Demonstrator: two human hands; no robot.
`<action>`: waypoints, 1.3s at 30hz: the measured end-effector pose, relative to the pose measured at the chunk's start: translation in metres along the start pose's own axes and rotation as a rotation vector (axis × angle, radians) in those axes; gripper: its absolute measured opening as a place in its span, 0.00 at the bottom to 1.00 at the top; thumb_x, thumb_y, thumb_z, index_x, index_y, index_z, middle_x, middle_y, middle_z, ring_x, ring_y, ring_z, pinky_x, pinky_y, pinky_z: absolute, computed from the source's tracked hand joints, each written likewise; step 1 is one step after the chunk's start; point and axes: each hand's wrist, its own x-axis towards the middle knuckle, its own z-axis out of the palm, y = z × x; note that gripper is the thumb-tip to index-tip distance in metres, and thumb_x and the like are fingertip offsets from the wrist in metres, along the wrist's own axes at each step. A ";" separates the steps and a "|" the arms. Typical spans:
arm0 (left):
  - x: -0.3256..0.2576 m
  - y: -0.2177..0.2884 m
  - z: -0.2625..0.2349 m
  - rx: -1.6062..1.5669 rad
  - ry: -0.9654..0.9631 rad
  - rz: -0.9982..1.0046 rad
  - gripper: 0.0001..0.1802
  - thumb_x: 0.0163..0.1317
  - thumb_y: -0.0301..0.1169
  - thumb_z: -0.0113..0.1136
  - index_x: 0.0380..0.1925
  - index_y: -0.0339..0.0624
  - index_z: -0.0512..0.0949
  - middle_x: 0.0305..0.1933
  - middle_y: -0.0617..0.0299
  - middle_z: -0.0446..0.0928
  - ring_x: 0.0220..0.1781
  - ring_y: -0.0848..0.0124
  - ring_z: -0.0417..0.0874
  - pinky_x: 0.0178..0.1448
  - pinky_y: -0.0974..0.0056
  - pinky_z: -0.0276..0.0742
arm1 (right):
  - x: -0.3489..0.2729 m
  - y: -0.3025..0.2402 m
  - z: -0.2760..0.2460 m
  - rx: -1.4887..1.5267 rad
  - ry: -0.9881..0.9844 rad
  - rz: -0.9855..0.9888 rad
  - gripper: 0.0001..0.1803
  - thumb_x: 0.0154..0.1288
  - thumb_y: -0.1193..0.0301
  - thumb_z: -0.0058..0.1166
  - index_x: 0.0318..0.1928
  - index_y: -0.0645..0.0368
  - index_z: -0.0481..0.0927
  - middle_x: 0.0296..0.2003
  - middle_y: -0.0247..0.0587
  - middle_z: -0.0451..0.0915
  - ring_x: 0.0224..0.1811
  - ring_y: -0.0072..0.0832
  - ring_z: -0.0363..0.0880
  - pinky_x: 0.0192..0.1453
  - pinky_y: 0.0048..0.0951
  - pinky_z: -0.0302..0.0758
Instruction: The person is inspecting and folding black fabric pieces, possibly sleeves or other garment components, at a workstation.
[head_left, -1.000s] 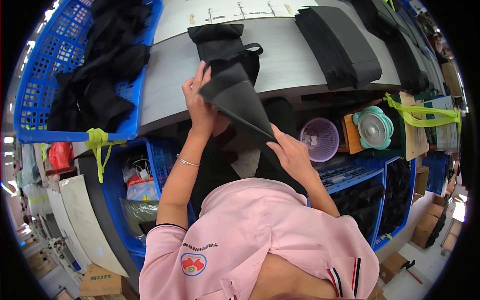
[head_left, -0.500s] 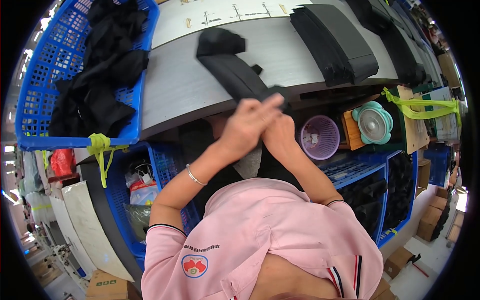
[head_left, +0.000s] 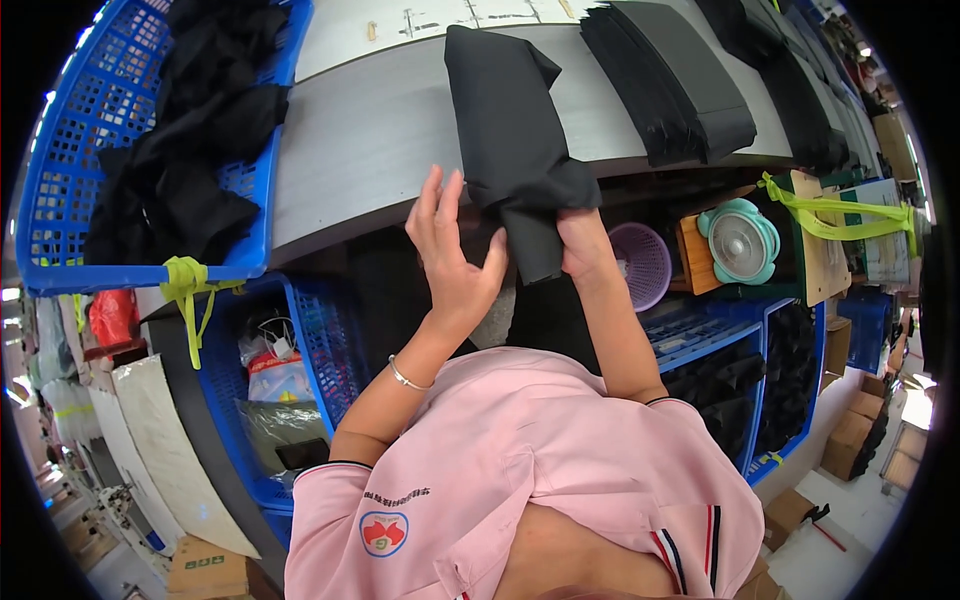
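Right hand (head_left: 585,245) is clamped on a soft, matte black folded fabric piece (head_left: 512,140); left hand (head_left: 452,262) sits beside it, fingers spread, on the smooth grey table (head_left: 360,140).

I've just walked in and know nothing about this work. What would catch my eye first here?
First, the black cloth lying on the grey table: the right hand grips its near end at the table edge, while the left hand is open beside it. Next, the blue basket heaped with dark fabric at the left, and the stack of black pieces at the table's right.
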 end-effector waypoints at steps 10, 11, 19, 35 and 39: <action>0.001 -0.010 0.002 -0.061 0.143 0.152 0.22 0.45 0.07 0.56 0.35 0.43 0.85 0.35 0.62 0.76 0.32 0.72 0.73 0.31 0.70 0.71 | -0.006 0.007 -0.010 0.192 0.042 -0.005 0.21 0.69 0.67 0.59 0.59 0.62 0.76 0.52 0.39 0.80 0.51 0.28 0.82 0.55 0.34 0.82; -0.003 -0.010 0.001 -0.060 0.116 0.147 0.23 0.45 0.07 0.56 0.38 0.43 0.84 0.39 0.62 0.77 0.32 0.73 0.73 0.32 0.71 0.72 | -0.005 0.009 -0.011 0.189 0.036 -0.014 0.20 0.69 0.67 0.58 0.59 0.62 0.75 0.52 0.40 0.80 0.51 0.28 0.82 0.55 0.34 0.82; -0.006 -0.002 0.009 -0.159 0.106 -0.043 0.32 0.46 0.07 0.55 0.53 0.42 0.81 0.50 0.60 0.75 0.34 0.78 0.72 0.32 0.74 0.72 | -0.004 0.026 0.000 0.227 0.015 -0.028 0.20 0.70 0.67 0.58 0.58 0.61 0.75 0.51 0.40 0.81 0.51 0.28 0.82 0.55 0.34 0.82; -0.007 0.014 0.015 -0.291 0.057 -0.090 0.37 0.40 0.08 0.55 0.54 0.43 0.82 0.47 0.59 0.76 0.33 0.73 0.76 0.31 0.70 0.75 | -0.002 0.028 -0.005 0.207 -0.044 -0.128 0.20 0.71 0.63 0.56 0.57 0.62 0.76 0.48 0.41 0.82 0.45 0.29 0.84 0.48 0.33 0.85; -0.007 0.011 0.012 -0.276 0.052 -0.067 0.38 0.40 0.08 0.55 0.55 0.44 0.82 0.46 0.60 0.75 0.32 0.74 0.75 0.30 0.70 0.74 | -0.002 0.030 -0.005 0.240 -0.047 -0.193 0.22 0.73 0.61 0.53 0.61 0.61 0.74 0.52 0.42 0.81 0.50 0.30 0.83 0.53 0.34 0.84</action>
